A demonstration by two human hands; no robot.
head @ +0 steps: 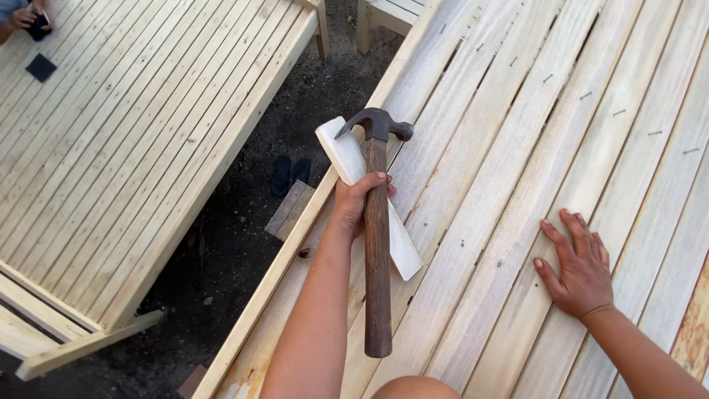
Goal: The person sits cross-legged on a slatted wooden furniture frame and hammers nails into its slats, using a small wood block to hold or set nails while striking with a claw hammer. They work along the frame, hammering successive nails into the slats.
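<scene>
The left hand (353, 207) was clenched around a claw hammer (377, 236) together with a short pale wood block (347, 159), arm stretched forward over the edge of the slatted wooden platform (517, 185). The hammer's dark wooden handle pointed back toward the person, its steel head up and away; the block lay slanted under it. The right hand (576, 270) lay flat and released, fingers spread, pressing on the slats well apart from the hammer. Small nails (585, 95) dotted the boards ahead. Below, on dark ground, sat a pair of black sandals (289, 174). On a second slatted frame (133, 148) lay a small black square (40, 67), possibly sandpaper, beside another person's hands (26, 18).
</scene>
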